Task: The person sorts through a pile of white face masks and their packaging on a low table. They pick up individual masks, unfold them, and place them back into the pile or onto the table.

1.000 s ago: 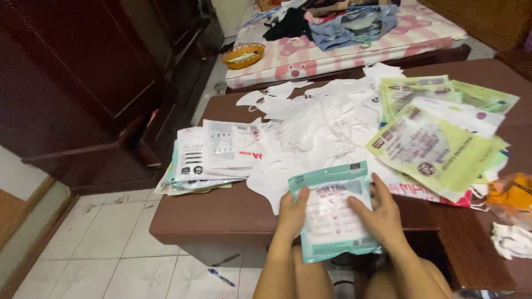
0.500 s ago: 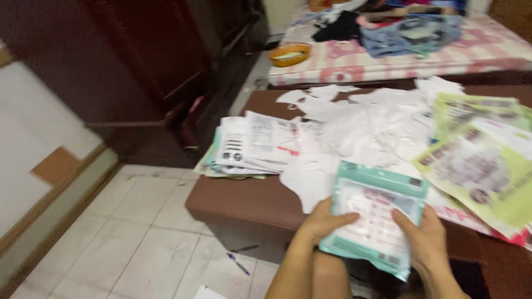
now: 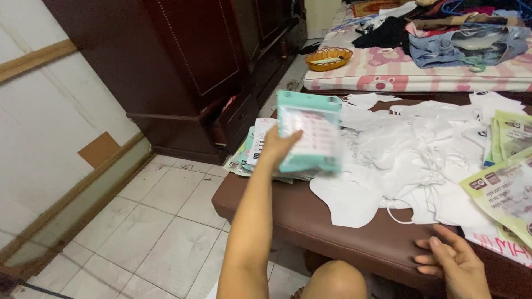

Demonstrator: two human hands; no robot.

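Our left hand pinches the teal pack at its left edge, thumb in front, holding it over the stack at the table's left end. We should lower it flat and square to the stack. It stands nearly upright, long axis vertical, face towards us. Our right hand rests open, fingers spread, at the table edge.

Flat teal-edged plastic packet with a clear pinkish window, blurred, is up off the brown table, held nearly upright and slightly tilted, hovering above the stack of printed packets at the table's left end.
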